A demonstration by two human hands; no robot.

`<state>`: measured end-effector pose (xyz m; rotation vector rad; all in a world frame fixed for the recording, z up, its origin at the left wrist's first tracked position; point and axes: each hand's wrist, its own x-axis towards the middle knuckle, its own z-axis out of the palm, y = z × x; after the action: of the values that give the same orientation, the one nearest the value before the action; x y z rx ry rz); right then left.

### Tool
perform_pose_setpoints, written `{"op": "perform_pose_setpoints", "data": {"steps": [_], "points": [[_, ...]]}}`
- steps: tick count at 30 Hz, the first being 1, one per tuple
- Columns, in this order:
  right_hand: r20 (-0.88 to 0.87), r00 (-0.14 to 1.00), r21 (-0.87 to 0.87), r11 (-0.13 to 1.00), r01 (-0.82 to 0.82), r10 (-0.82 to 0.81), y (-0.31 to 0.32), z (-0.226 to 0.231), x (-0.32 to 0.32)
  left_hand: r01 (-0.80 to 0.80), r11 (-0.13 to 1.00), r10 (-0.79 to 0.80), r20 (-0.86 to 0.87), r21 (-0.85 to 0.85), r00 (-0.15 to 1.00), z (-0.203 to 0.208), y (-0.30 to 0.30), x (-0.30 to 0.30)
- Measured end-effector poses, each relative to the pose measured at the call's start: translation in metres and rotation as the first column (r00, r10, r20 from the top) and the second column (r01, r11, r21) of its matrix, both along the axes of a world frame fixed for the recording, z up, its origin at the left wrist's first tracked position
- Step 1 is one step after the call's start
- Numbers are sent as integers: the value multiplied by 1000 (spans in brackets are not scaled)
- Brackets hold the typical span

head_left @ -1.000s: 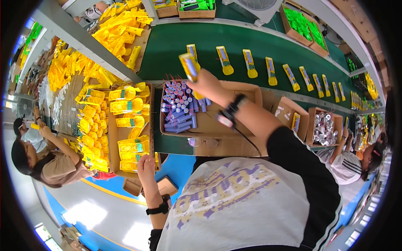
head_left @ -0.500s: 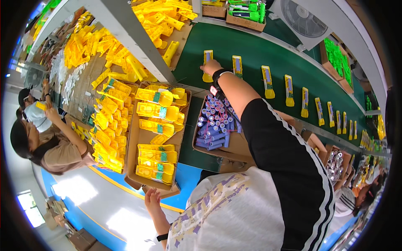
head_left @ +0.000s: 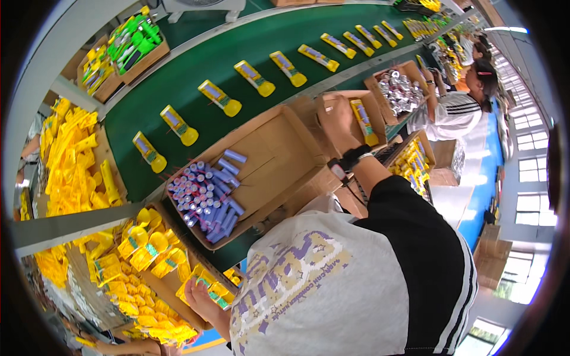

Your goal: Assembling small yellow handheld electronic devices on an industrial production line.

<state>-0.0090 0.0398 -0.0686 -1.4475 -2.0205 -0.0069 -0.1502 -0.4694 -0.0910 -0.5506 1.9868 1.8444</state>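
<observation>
This is looking like a factory assembly line: yellow plastic housings (head_left: pixel 219 98) are lining a green conveyor belt (head_left: pixel 270 35), a cardboard box (head_left: pixel 276 163) is holding purple battery cells (head_left: pixel 205 193), and co-workers (head_left: pixel 458 115) are working alongside.

Printed lettering stands on the person's white shirt (head_left: pixel 362 320): a slanting band of large purple letters with gold around them, and beside it a thin line of much smaller letters, with star shapes among the print; other marks are too small to read
</observation>
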Motion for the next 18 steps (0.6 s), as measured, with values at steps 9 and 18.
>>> {"op": "perform_pose_setpoints", "data": {"steps": [9, 18], "points": [[344, 881, -403, 796, 452, -326, 34, 7, 108, 51, 998, -50, -43, 22, 998, 13, 12, 7], [463, 875, -519, 843, 142, 138, 65, 10, 156, 34, 993, -25, -76, 116, 997, -24, -21, 10]]}}
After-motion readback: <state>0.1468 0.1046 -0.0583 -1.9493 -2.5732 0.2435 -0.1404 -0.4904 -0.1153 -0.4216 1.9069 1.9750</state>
